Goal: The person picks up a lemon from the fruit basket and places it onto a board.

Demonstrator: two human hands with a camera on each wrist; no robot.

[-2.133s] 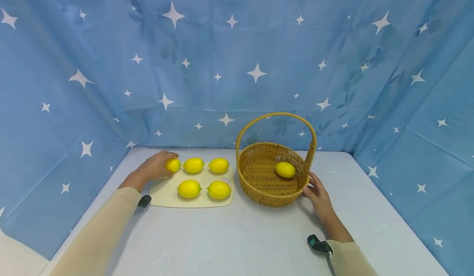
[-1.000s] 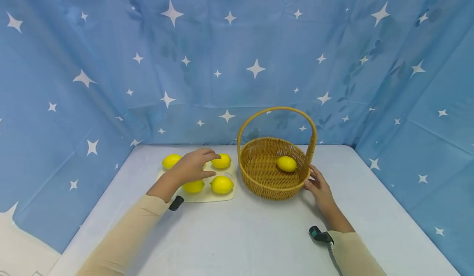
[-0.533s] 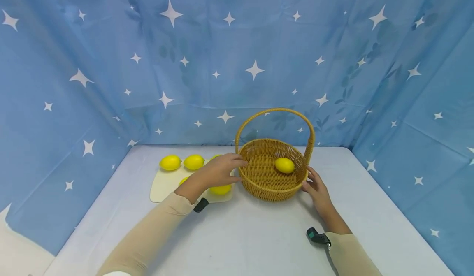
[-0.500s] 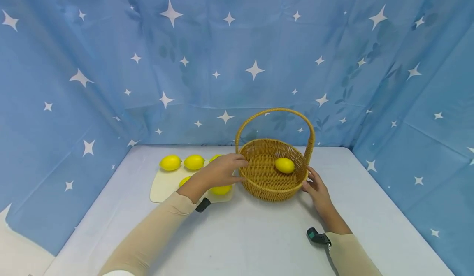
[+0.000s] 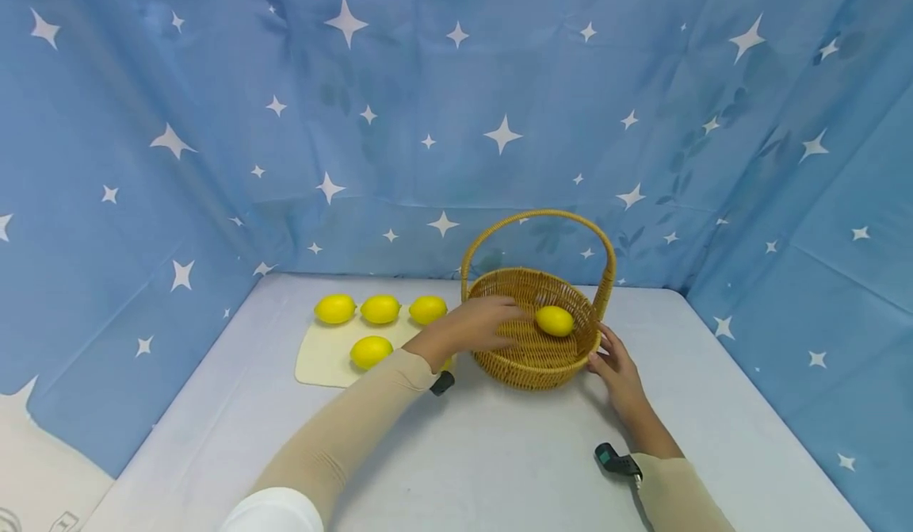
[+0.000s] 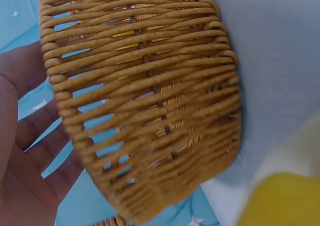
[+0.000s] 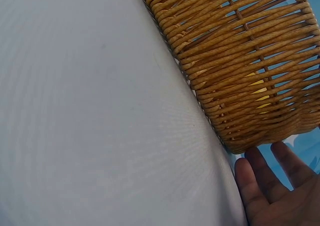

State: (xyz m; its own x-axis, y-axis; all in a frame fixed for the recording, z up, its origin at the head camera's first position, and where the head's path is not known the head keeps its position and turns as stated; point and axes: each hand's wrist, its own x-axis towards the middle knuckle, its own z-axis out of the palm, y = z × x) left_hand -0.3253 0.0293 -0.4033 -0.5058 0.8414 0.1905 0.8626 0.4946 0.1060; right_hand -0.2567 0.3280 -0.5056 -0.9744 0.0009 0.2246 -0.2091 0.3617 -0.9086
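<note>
In the head view, my left hand [image 5: 479, 323] reaches over the left rim of a round wicker basket [image 5: 526, 376], fingers extended and blurred, nothing held. Just ahead of the fingertips one yellow lemon [image 5: 555, 321] lies inside the basket. The left wrist view has the palm [image 6: 25, 186] beyond the woven wall [image 6: 150, 95]. My right hand [image 5: 619, 369] rests at the basket's right side. Its fingers [image 7: 270, 181] touch the outer wall near the bottom in the right wrist view, loosely extended.
Left of the basket lies a cream board [image 5: 319, 362] with several lemons, including a front one [image 5: 371, 353]; another is mostly hidden under my left arm. The basket's tall handle [image 5: 540, 213] arches above it. A blue starry curtain [image 5: 399, 159] surrounds the white table [image 5: 499, 461].
My left hand has moved right from the leftmost lemon, across the board, to over the basket, carrying nothing. The lemons keep their places. My right hand stays at the basket.
</note>
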